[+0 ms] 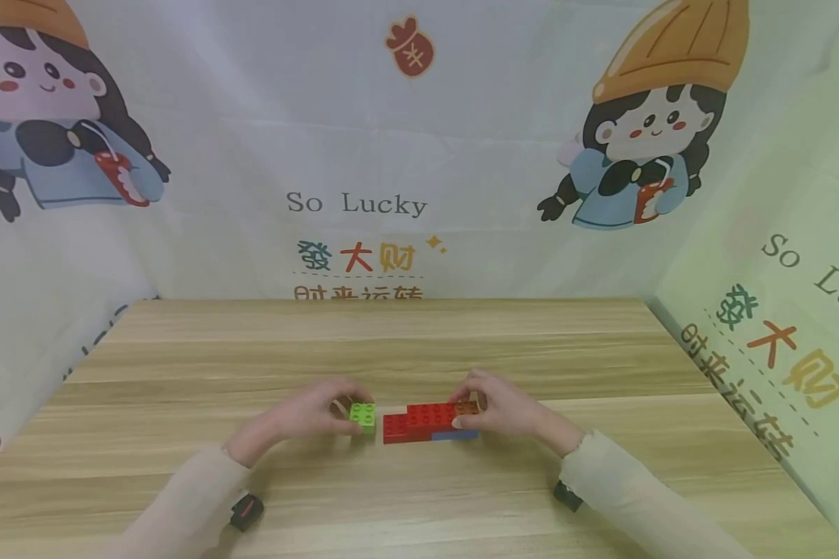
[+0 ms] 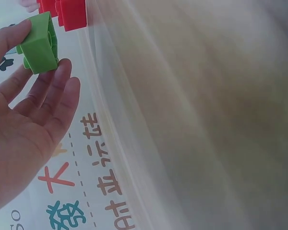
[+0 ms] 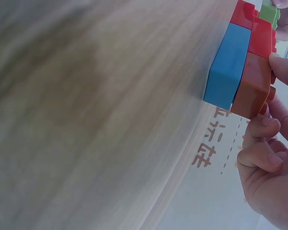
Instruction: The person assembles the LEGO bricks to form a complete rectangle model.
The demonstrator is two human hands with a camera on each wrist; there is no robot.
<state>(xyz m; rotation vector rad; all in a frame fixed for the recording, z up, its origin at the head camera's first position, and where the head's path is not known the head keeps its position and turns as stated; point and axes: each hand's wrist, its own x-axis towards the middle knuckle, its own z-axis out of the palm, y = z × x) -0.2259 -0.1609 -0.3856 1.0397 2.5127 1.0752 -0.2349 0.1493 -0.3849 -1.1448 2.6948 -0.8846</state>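
Note:
In the head view my left hand (image 1: 316, 408) pinches a bright green toy brick (image 1: 363, 416) between thumb and fingers. The left wrist view shows this green brick (image 2: 41, 43) tilted, part of its hollow underside facing the camera. Just to its right, with a small gap, lies a stepped build of joined bricks. A lower red brick (image 1: 395, 429) and a blue brick (image 3: 228, 64) form its base; an upper red brick (image 1: 429, 416) and a brown brick (image 3: 252, 86) sit on top. My right hand (image 1: 506, 405) grips the build at its brown end, partly covering it.
The bricks are over a wood-grain table (image 1: 405, 497). Behind it hangs a pale printed cloth (image 1: 489, 256), which also runs along the sides. A small black device (image 1: 247, 512) shows by the left sleeve, another black device (image 1: 568, 496) by the right sleeve.

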